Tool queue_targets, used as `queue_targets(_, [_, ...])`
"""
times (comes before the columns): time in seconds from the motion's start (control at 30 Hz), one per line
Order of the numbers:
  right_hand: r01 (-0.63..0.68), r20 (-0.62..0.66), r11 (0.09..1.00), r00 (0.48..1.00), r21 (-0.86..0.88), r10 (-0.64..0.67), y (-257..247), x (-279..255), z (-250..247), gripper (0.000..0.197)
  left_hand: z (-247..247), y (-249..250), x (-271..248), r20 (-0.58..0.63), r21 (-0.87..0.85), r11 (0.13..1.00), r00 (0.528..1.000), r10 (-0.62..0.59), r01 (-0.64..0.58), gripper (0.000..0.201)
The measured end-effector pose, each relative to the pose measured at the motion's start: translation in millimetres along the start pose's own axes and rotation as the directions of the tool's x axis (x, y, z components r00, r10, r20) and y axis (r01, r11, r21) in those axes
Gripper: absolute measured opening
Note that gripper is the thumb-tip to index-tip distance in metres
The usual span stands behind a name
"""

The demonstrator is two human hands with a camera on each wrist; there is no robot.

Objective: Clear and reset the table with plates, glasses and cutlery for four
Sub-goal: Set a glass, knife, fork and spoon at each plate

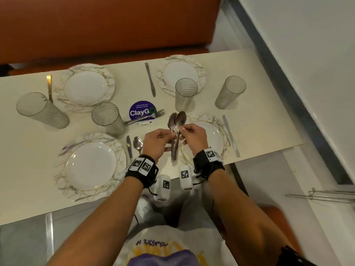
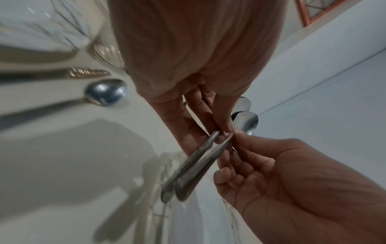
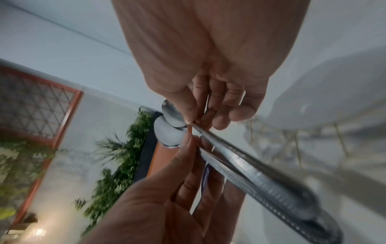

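Two steel spoons are held up together over the table's near edge, bowls up, between both hands. My left hand pinches the neck of the left spoon. Close beside it, my right hand pinches the right spoon. The left wrist view shows the two handles side by side, and the right wrist view shows the overlapping bowls. Four marbled plates lie on the table, one under my right hand and another at the near left. Several ribbed glasses stand around them, the nearest left of my hands.
A third spoon and a knife lie between the near plates. Forks rest on a purple ClayGo sticker. More knives lie by the right-hand plates. An orange bench runs behind the table.
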State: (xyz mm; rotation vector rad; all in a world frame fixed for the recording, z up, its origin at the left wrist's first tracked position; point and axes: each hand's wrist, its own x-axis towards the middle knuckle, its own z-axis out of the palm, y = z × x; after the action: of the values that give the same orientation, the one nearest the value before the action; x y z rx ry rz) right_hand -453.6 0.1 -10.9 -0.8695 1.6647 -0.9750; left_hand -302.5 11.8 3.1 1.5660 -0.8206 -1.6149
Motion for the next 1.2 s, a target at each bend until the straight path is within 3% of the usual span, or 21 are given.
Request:
queue_targets(0.2, [-0.059, -0.131, 0.998, 0.99, -0.02, 0.056, 4.8, 54.2, -112.5, 0.006, 89.3, 3.1, 21.6, 0.025, 0.059, 0.998, 0.999, -0.025, 0.023, 0.014])
queue_targets(0.37, [-0.165, -0.223, 0.939, 0.97, -0.303, 0.098, 23.2, 96.7, -201.9, 0.017, 148.9, 1.5, 32.7, 0.006, 0.063, 0.997, 0.999, -0.051, 0.05, 0.017])
queue_targets(0.43, [-0.225, -0.206, 0.888, 0.967, -0.402, 0.151, 32.1, 109.2, -222.6, 0.01, 164.4, -2.1, 36.8, -0.024, 0.067, 0.996, 0.998, -0.061, 0.062, 0.016])
queue_targets(0.73, [-0.179, -0.141, 0.75, 0.983, -0.636, 0.115, 47.5, 130.9, -240.2, 0.016, 186.5, -17.5, 46.8, -0.107, 0.073, 0.994, 0.991, -0.076, 0.084, 0.012])
queue_targets(1.2, [-0.215, -0.126, 0.725, 0.976, -0.654, 0.176, 46.8, 141.0, -244.4, 0.02, 183.9, -17.4, 48.6, -0.096, 0.11, 0.991, 0.993, -0.062, 0.073, 0.013])
